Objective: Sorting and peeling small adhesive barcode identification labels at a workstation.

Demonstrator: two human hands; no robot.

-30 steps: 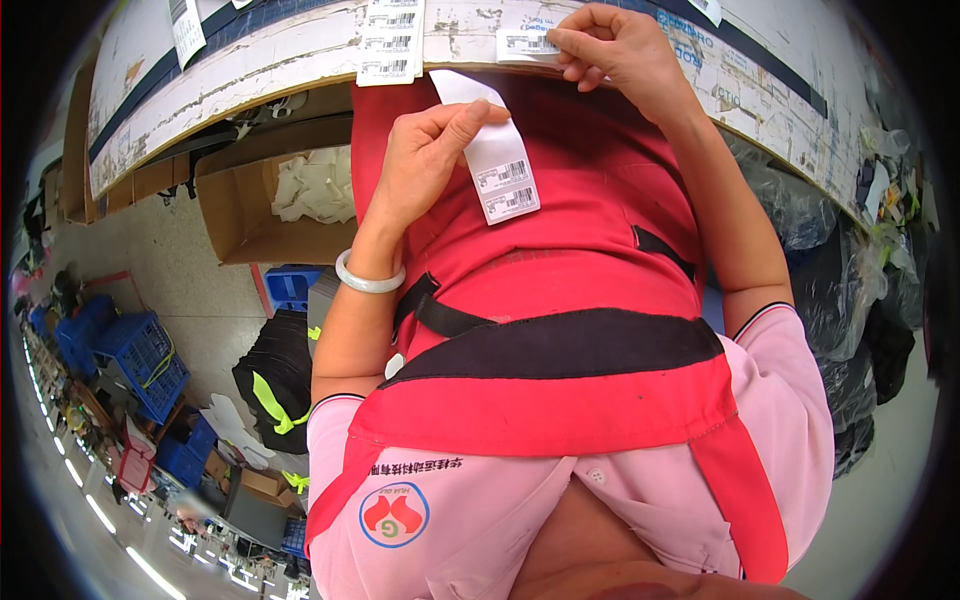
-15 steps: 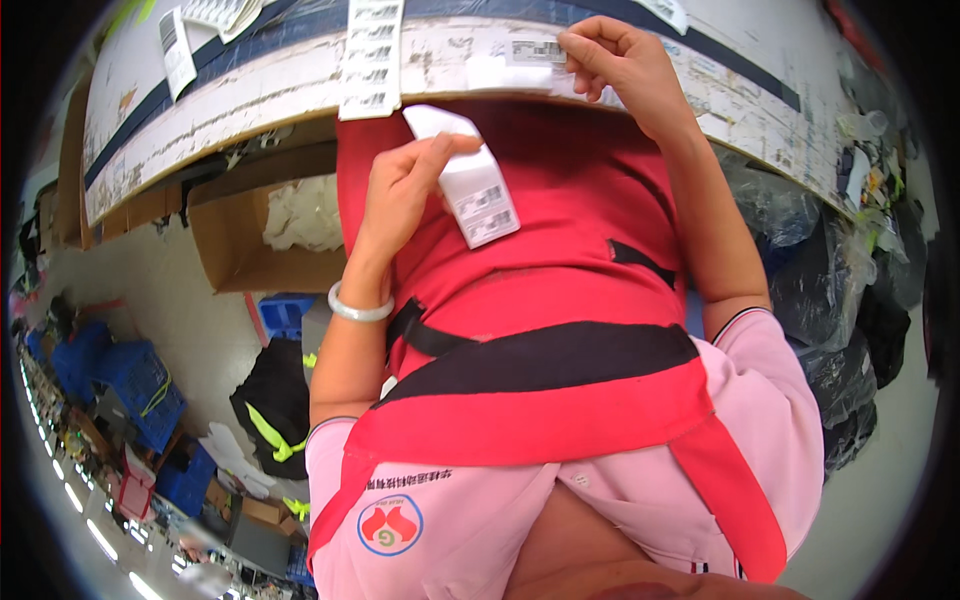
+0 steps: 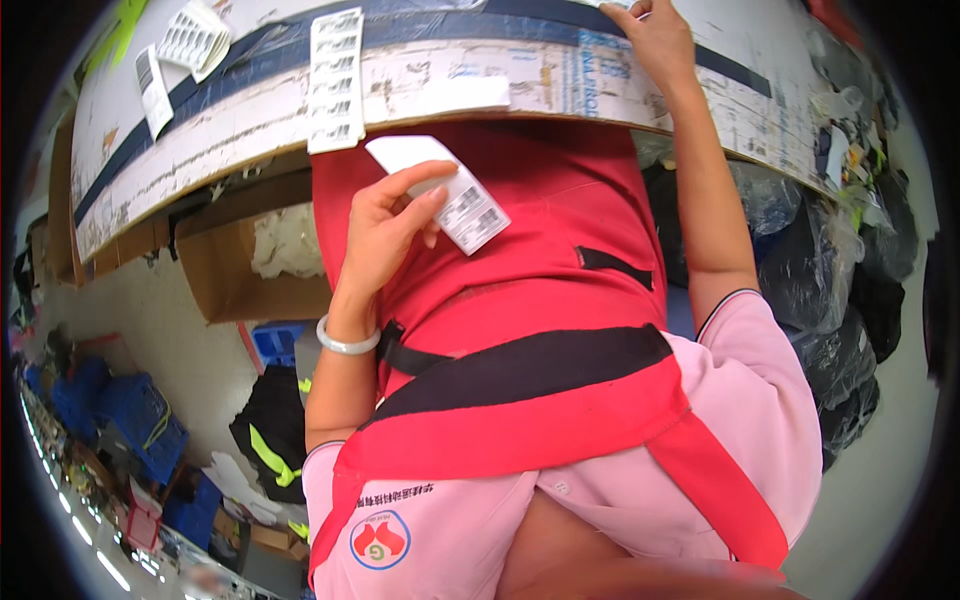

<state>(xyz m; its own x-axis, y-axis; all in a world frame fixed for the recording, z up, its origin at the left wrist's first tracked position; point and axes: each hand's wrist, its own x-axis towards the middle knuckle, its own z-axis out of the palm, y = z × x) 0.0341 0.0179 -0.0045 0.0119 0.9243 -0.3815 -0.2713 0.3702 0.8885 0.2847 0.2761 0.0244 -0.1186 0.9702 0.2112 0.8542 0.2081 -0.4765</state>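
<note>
My left hand [image 3: 395, 215] pinches a strip of white barcode labels [image 3: 475, 215] between thumb and fingers. The strip hangs at a slant above the red apron, with part of it behind the fingers. Up at the far edge of the view, my right hand [image 3: 660, 45] is closed over the table, its fingertips together near a dark band. A pale sliver shows at these fingertips, too cut off to name. A blank white strip of paper [image 3: 470, 94] lies near the table's front edge, between the two hands.
On the worn white table [image 3: 420, 75] lies a long barcode label sheet [image 3: 335, 85]; more label sheets [image 3: 195, 42] are at far left. An open cardboard box [image 3: 215, 255] stands below the table at left. Clear and dark plastic bags [image 3: 810, 260] heap up at right.
My right hand has moved away across the table, up and right, and the small printed label near its fingers is gone from that spot. My left hand still holds the strip, slightly turned.
</note>
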